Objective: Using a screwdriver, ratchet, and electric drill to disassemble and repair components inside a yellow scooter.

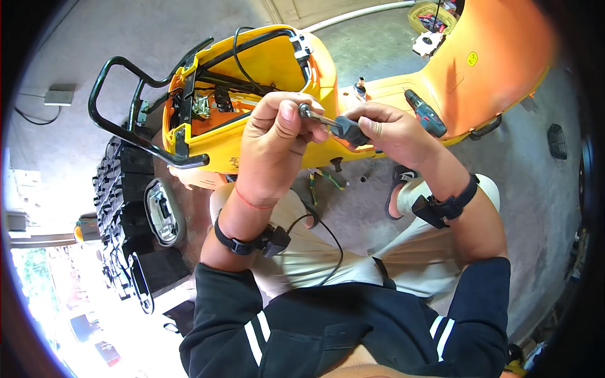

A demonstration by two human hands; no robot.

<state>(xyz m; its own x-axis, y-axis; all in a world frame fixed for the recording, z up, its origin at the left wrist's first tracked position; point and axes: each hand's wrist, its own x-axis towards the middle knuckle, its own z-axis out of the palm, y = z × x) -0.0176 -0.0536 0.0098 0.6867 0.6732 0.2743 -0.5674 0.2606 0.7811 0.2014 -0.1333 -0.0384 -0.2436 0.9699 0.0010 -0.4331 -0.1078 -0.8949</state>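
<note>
In the head view my left hand (274, 132) pinches a small dark metal piece (304, 111) at the tip of a screwdriver's metal shaft (322, 120). My right hand (394, 135) grips the screwdriver's dark grey handle (350, 131). Both hands are raised over the yellow-orange scooter body (324, 69), with its open frame compartment (214, 123) behind my left hand. A cordless drill (425, 113) lies on the scooter's footboard to the right of my right hand, and a small upright metal-topped item (360, 88) stands just behind the hands.
Black tubular rail (97, 101) juts from the scooter's left end. Black battery blocks (123, 176) and a grey oval tray (162, 211) lie on the floor at left. Green-yellow pliers-like tools (314, 186) lie below the scooter. A hose coil (421, 14) and grey box (58, 94) are farther back.
</note>
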